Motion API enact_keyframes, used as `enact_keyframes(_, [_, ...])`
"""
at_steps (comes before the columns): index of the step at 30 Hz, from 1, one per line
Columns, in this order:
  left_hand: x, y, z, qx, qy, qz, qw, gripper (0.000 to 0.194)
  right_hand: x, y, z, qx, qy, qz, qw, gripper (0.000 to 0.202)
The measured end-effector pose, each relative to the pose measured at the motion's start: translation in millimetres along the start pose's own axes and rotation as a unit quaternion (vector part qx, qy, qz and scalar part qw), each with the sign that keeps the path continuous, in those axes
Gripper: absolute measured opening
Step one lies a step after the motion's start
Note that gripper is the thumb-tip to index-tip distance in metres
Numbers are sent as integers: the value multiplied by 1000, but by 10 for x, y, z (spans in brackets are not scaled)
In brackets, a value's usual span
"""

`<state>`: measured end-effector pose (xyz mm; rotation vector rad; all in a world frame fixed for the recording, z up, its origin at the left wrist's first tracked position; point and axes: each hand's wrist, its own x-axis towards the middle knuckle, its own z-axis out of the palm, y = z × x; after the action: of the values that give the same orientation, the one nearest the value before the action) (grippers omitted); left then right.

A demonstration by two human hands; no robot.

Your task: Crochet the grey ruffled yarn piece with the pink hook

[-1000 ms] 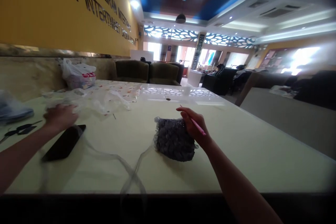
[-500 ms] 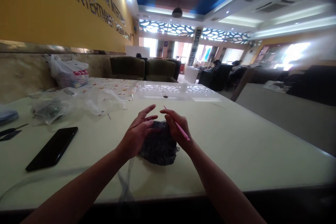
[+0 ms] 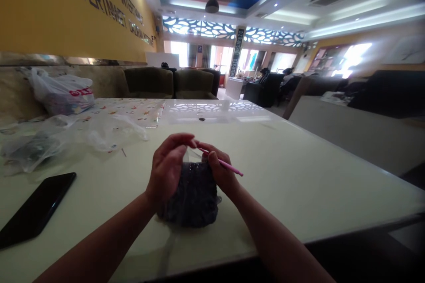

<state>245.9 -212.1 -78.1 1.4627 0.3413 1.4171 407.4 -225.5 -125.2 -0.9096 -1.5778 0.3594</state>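
Observation:
A dark, bumpy crocheted-looking piece (image 3: 197, 199) rests on the pale table (image 3: 285, 172) between my hands. My right hand (image 3: 221, 168) is closed around a pink crochet hook (image 3: 234, 169), whose tip points up and left near my left fingertips. Curled at the left side of the dark piece, my left hand (image 3: 168, 168) has its fingers bent over toward the hook tip. A thin translucent strand runs near its fingers and down over the piece. Whether the left fingers pinch the strand is hard to see.
A black phone (image 3: 38, 208) lies at the left. Behind it are crumpled clear plastic bags (image 3: 111, 132), a small thin metallic item (image 3: 124, 152) and a filled white bag (image 3: 66, 93). Dark armchairs (image 3: 149, 83) stand beyond the table; people sit farther back.
My left hand has gone from spread fingers to curled ones, nearer the hook tip. The dark piece sits slightly lower and more upright. The whole view has shifted a little to the right.

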Motion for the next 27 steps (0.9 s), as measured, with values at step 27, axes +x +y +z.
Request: enact_keyframes(27, [8,-293,-300,117,-153,-237,952,50,-153,24,109,-134,11,-28,990,16])
